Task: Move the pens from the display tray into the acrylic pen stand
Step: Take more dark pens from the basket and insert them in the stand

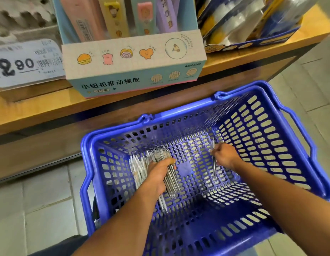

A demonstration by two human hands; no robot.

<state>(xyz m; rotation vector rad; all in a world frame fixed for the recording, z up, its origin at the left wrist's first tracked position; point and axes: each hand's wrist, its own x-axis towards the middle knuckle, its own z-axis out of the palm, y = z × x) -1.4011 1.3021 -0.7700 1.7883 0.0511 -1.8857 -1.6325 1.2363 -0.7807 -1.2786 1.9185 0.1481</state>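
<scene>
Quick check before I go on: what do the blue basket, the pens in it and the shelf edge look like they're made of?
Blue basket: moulded plastic, slightly glossy, with slotted walls and base. Pens: seemingly clear or pale plastic barrels; the bundle the left hand grips is too blurred to confirm. Shelf: wood-look surface, matte, visible grain; solid or laminate I cannot tell.
</scene>
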